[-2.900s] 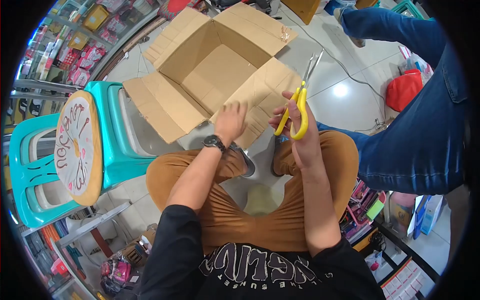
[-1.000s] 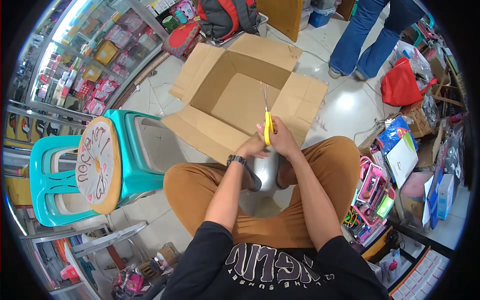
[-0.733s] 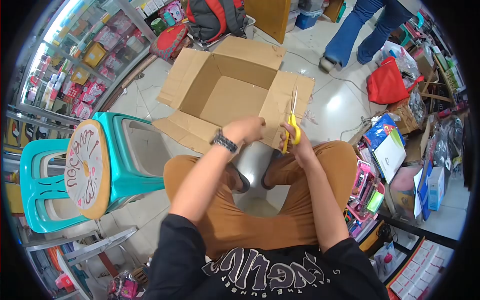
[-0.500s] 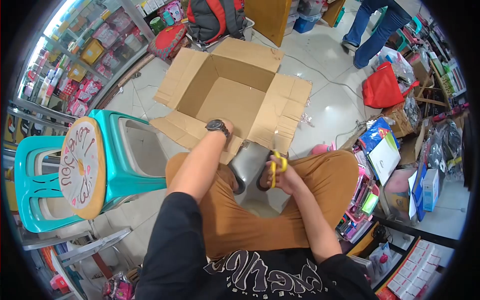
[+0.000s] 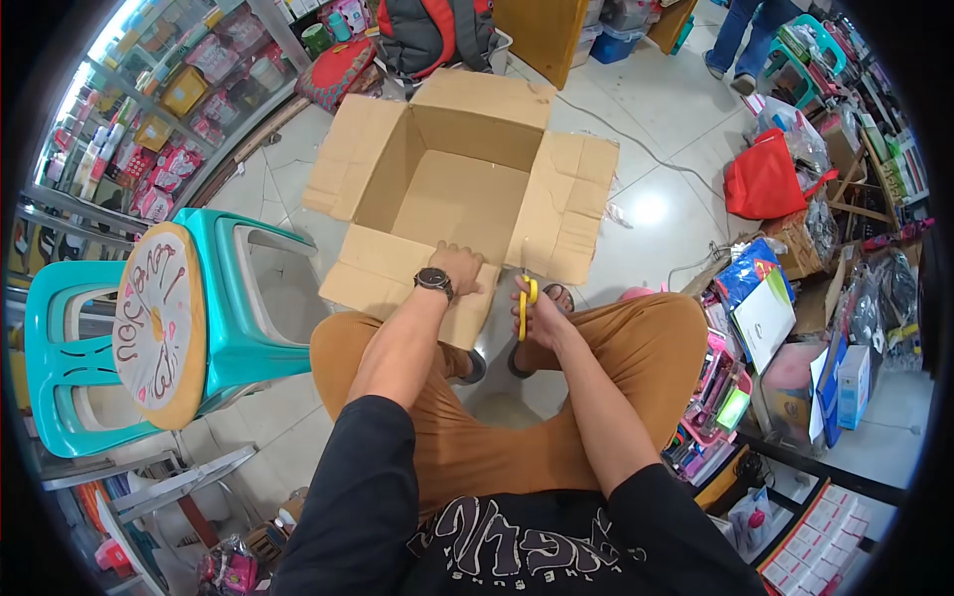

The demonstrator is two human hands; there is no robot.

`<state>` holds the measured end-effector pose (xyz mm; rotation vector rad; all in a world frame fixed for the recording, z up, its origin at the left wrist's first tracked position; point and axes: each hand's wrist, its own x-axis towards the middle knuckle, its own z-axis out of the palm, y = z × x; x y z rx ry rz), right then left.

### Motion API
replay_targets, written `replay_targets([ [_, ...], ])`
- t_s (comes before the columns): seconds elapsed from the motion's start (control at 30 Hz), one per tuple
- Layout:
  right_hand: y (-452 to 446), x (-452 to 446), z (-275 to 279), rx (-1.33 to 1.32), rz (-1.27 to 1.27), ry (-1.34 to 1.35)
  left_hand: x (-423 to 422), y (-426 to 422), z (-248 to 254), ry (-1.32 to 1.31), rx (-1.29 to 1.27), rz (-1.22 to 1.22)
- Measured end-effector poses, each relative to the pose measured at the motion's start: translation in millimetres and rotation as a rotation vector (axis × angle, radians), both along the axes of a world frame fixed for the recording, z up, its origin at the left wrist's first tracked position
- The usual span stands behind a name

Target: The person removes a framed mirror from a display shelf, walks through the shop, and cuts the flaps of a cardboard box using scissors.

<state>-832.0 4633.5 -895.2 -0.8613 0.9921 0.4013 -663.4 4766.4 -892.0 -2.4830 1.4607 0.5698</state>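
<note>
An open cardboard box (image 5: 462, 189) sits on the floor before my knees, its flaps folded outward. My left hand (image 5: 459, 268), with a black watch on the wrist, grips the box at the fold of the near flap, near the right corner. The fingertips bend over the fold and are partly hidden. In my right hand (image 5: 542, 316) is a pair of scissors (image 5: 530, 290) with yellow handles. The scissors point away from me, toward the gap between the near and right flaps. Their blades are hard to make out against the cardboard.
Teal plastic stools (image 5: 253, 328) with a round lettered board (image 5: 159, 323) stand at left. A red and grey backpack (image 5: 432, 40) is behind the box. A red bag (image 5: 765, 179) and piled goods lie at right. Another person's legs (image 5: 740, 40) show at the back.
My left hand has shifted right and come out onto the fold; the near flap has swung outward. The scissors have moved up and left, closer to the box corner. The other person has stepped farther away.
</note>
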Motion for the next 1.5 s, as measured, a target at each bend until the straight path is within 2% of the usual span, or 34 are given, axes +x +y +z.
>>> replay_targets([
  [0.2, -8, 9, -7, -0.068, -0.014, -0.058, 5, -14, 3, 0.104, -0.008, 0.060],
  [0.5, 44, 15, -18, 0.029, -0.130, -0.143, 4, 12, -4, 0.055, -0.160, -0.057],
  [0.87, 27, 20, -27, 0.011, -0.206, -0.155, 0, -6, -11, 0.084, -0.105, -0.043],
  [1.2, 27, 23, -23, -0.027, -0.134, -0.147, 8, -1, 0, 0.121, -0.111, -0.022],
  [1.5, -6, 8, -26, -0.002, -0.210, -0.059, 5, -22, -4, 0.109, -0.078, -0.056],
])
